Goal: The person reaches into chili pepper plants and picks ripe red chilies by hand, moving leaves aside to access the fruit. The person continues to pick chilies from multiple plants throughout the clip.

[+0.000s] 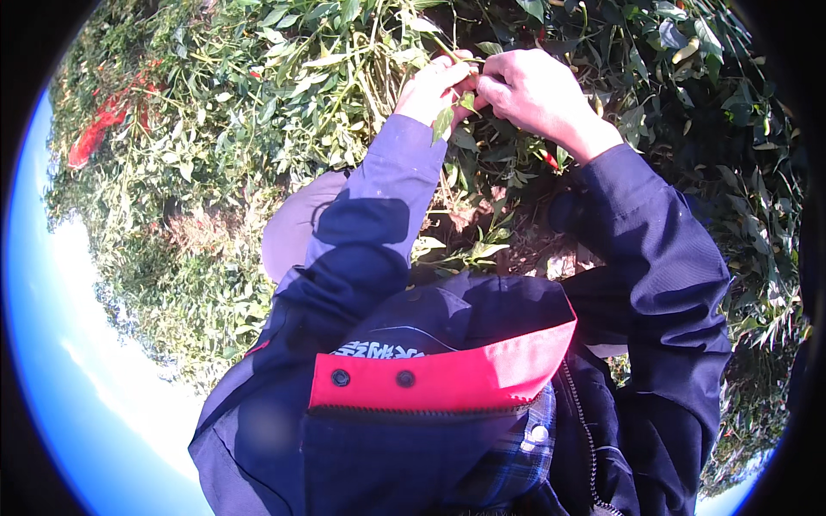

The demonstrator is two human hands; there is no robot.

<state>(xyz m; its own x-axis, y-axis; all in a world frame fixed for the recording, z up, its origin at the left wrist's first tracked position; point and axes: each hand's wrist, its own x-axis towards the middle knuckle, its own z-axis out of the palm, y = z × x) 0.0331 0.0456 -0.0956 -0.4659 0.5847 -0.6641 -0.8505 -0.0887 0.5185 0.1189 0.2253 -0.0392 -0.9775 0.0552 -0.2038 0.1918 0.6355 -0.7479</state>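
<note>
Both hands are together at the top centre, among leafy pepper plants [322, 84]. My left hand [435, 87] is closed around a green plant stem [445, 48] that slants down from above, and a few leaves [443, 122] hang beside its wrist. Close on its right, my right hand [535, 90] has its thumb and fingers pinched near the same stem; what lies between its fingertips is hidden. A red chili pepper [549, 158] hangs in the foliage below my right hand.
A red mesh bag or netting [97, 132] lies on the plants at the far left. Dry soil and plant litter [461, 213] show between the plants below my hands. Pale peppers [685, 50] hang in the shaded foliage at the upper right.
</note>
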